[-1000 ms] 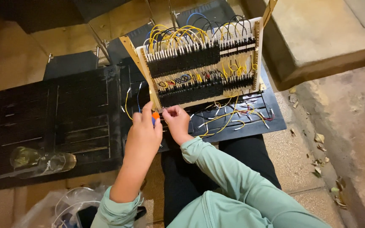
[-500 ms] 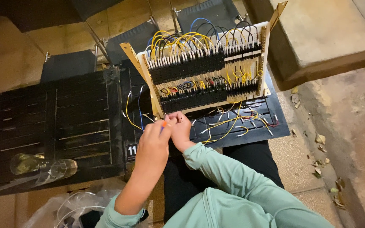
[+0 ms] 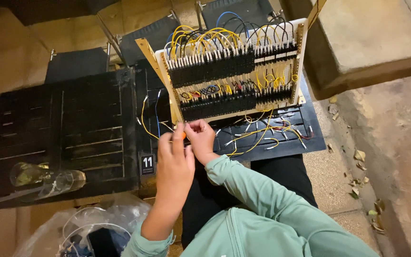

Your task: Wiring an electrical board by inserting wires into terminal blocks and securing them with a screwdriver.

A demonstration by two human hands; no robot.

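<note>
Big black tray (image 3: pixel 58 138) lies flat on the floor at left – slotted, mostly bare, one small number tag (image 3: pixel 147 164) at its right edge. A second dark tray (image 3: pixel 272 138) sits under and in front of the wiring board (image 3: pixel 231 71), and it holds a loose spread of cut wires (image 3: pixel 262 135), yellow mostly, with some white-tipped and one red.

The board leans upright, wooden frame, two rows of black terminal blocks. Top row looks well filled: yellow, black and blue loops arch over it nearly edge to edge. Lower row carries short yellow jumpers on the right and a few mixed ones at the left – gaps between them, so judging by that and the loose pile, wiring is well along but not finished.

Clear plastic bag (image 3: pixel 77 228) at bottom left with coiled wire inside; crumpled clear wrapper (image 3: pixel 44 176) on the black tray's lower left corner.

Both hands meet just below the board's lower left corner. Left hand (image 3: pixel 174 166) is raised, fingers curled around a small orange thing (image 3: pixel 181 135) – probably a tool handle or wire end, too small to tell. Right hand (image 3: pixel 200 135) is pinched at the same spot, fingertips touching the orange piece or a thin wire beside it; cannot tell which. A yellow wire (image 3: pixel 143 119) trails from the hands up the board's left side.
</note>
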